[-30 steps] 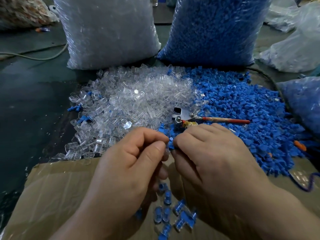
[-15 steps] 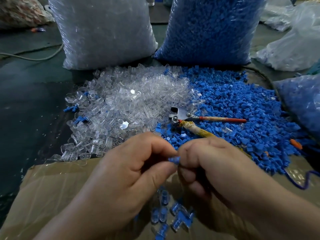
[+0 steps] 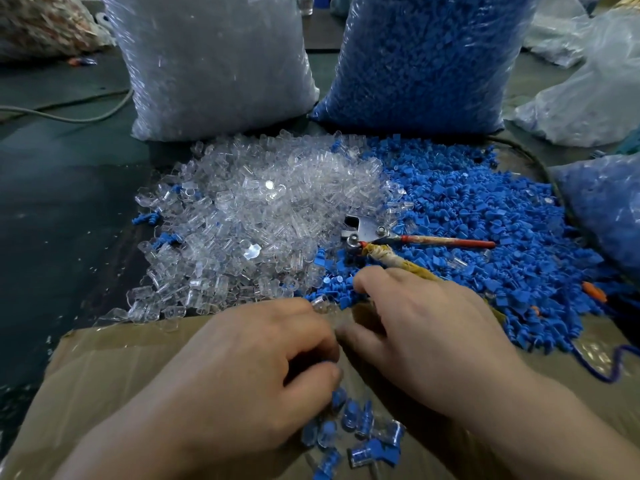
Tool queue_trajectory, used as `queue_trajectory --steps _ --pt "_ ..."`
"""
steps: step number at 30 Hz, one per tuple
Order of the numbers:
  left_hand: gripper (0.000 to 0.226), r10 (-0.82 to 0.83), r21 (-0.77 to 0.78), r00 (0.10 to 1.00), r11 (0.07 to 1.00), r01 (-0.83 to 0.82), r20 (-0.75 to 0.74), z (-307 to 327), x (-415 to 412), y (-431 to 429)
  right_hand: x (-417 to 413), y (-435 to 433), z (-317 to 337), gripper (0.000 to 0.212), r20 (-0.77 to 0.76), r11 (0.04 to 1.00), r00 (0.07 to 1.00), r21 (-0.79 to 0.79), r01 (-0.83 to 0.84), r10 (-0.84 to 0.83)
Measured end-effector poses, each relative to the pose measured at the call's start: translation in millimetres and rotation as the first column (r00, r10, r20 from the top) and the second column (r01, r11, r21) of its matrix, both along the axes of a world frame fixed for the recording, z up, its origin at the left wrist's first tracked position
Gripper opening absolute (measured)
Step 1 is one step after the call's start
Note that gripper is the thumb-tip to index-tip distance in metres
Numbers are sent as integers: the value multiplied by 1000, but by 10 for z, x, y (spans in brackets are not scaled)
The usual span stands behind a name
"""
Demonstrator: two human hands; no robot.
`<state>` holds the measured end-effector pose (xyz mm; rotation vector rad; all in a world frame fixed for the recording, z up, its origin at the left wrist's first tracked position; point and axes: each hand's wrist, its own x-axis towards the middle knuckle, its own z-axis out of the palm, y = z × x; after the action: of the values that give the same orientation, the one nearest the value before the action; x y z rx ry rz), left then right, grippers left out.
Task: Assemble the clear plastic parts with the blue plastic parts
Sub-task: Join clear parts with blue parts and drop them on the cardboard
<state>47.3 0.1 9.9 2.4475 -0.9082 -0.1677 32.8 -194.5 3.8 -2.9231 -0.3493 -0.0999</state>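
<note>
A heap of clear plastic parts [image 3: 263, 216] lies left of a heap of blue plastic parts [image 3: 485, 230] on the dark table. My left hand [image 3: 249, 372] hovers over the cardboard box [image 3: 104, 362] with fingers curled; a bit of a blue part [image 3: 325, 364] shows between its thumb and fingers. My right hand [image 3: 419, 334] lies beside it, its forefinger tip touching blue parts at the heap's near edge, thumb held apart. Several joined clear-and-blue pieces [image 3: 360, 434] lie in the box beneath my hands.
Pliers with a red handle [image 3: 374, 237] rest between the two heaps. A big bag of clear parts [image 3: 214, 64] and a big bag of blue parts [image 3: 422, 60] stand behind. More bags [image 3: 602, 209] sit at right, a cable [image 3: 69, 114] at left.
My hands have parted. The left hand dropped toward the box with the piece; the right hand moved forward to the edge of the blue heap.
</note>
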Motion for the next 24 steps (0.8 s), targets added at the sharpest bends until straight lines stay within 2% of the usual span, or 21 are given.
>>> queue_trajectory --steps 3,5,7,10,13,16,21,24 --pt "17 225 -53 972 974 -222 63 -54 35 13 85 72 -31 44 55 999 998 -9 -41 42" --pt "26 302 -32 946 953 -300 118 -85 60 6 131 106 -55 45 63 996 994 -17 -88 88" --pt "36 276 43 951 958 -284 139 -119 61 -29 155 115 -62 43 38 993 992 3 -117 117" --pt "24 248 100 956 959 -265 156 -121 34 -94 173 97 -78 37 3 987 988 39 -153 153" --pt "21 283 105 944 947 -304 171 -132 34 -116 172 85 -84 28 -4 981 983 67 -185 185" --pt "19 338 8 932 940 -342 134 -168 31 -99 154 72 -66 27 -1 980 986 104 -168 169" --pt "35 467 -220 883 867 -447 47 -211 45 -74 158 80 -19 35 18 985 994 134 -113 112" --pt "29 494 -324 869 821 -470 -11 -225 51 -54 152 52 1 28 27 963 998 261 -64 59"
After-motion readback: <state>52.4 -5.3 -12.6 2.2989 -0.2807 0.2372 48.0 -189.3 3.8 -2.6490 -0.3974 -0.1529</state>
